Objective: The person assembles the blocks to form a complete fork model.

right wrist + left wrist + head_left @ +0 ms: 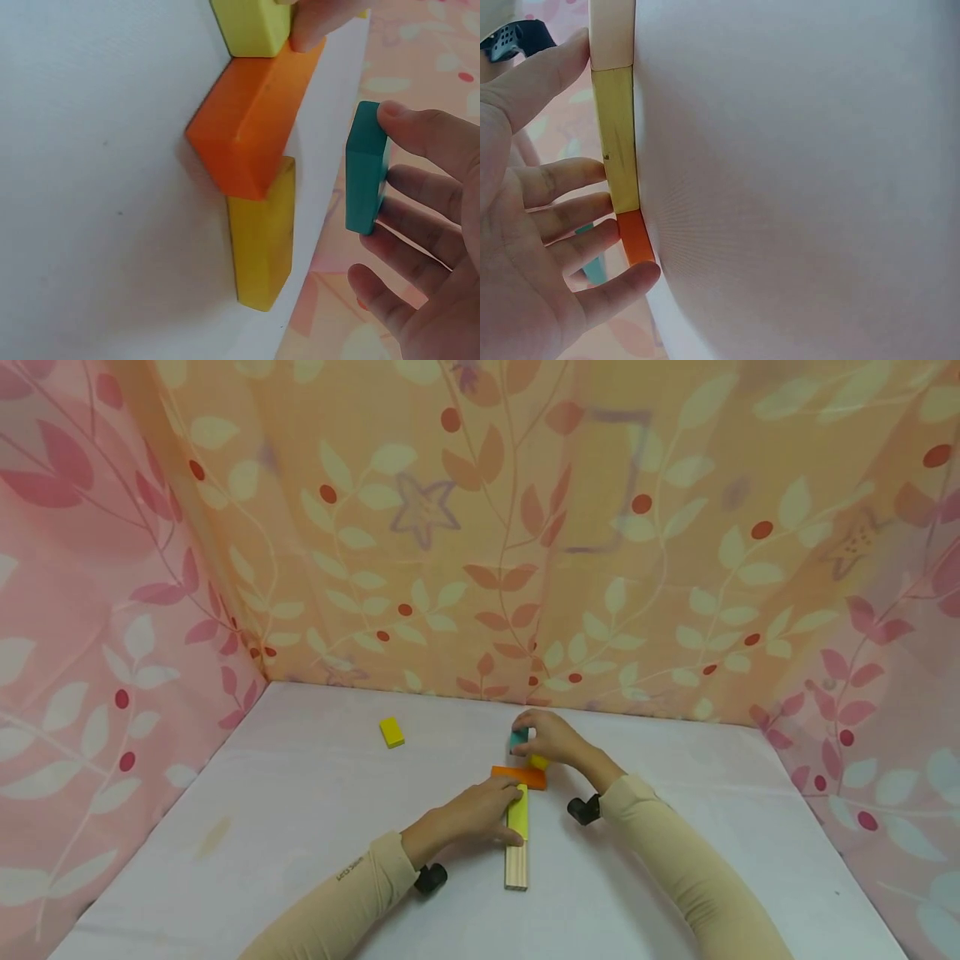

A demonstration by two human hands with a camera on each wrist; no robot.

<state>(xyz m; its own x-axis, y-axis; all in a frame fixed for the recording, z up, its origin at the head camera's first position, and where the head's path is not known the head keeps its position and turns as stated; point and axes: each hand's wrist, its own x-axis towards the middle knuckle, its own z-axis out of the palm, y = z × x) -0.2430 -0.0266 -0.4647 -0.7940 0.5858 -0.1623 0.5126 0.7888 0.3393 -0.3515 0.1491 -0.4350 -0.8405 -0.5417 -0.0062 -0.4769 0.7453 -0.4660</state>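
Observation:
My right hand (557,739) pinches a teal block (363,176) between thumb and fingertips, held above the table in the right wrist view. Below it, a yellow block (259,247) meets one end of an orange block (247,112) lying crosswise. A yellow-green block (517,817) butts against the orange one, and a plain wooden block (516,868) continues the line toward me. My left hand (474,812) lies along this row's left side. In the left wrist view its fairly straight fingers touch the yellow-green and orange blocks, the thumb at the plain block.
Another yellow block (392,732) lies alone on the white tabletop (300,810), toward the back left. Patterned cloth (480,568) walls the table at the back and both sides. A dark wrist camera (431,878) sits under each wrist.

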